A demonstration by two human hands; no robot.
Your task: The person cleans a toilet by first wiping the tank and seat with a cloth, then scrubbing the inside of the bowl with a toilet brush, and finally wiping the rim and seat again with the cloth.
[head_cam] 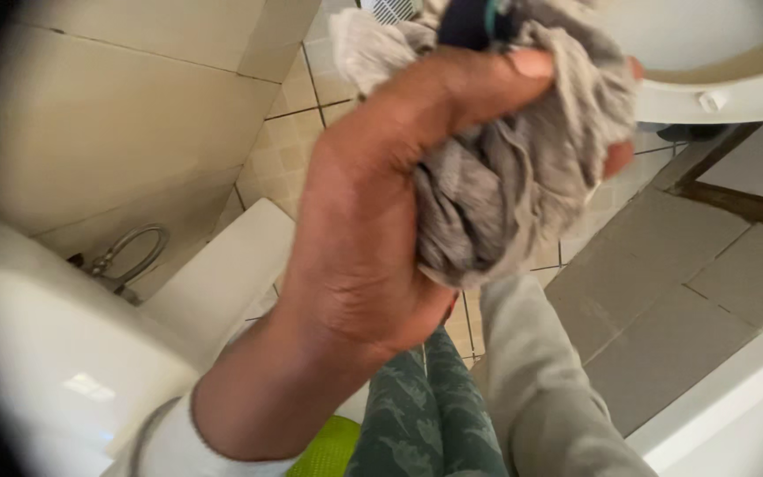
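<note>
Left hand [373,221] is up close, fingers and thumb clamped round a bunched grey rag [505,177], held high in the middle of the view above the tiled floor [664,300]. Right hand is out of sight; only a grey sleeve [540,389] reaches up under the rag. White cistern [55,344] and a metal hose [130,256] sit left; a toilet seat [717,93] far right.

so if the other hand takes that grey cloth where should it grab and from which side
Probably the loose bunched folds of the grey cloth hanging below the fingers, coming from the lower right. The left hand covers its left side and wraps the top, so only that drooping part is free. Whether the right hand already holds it is hidden.
</note>
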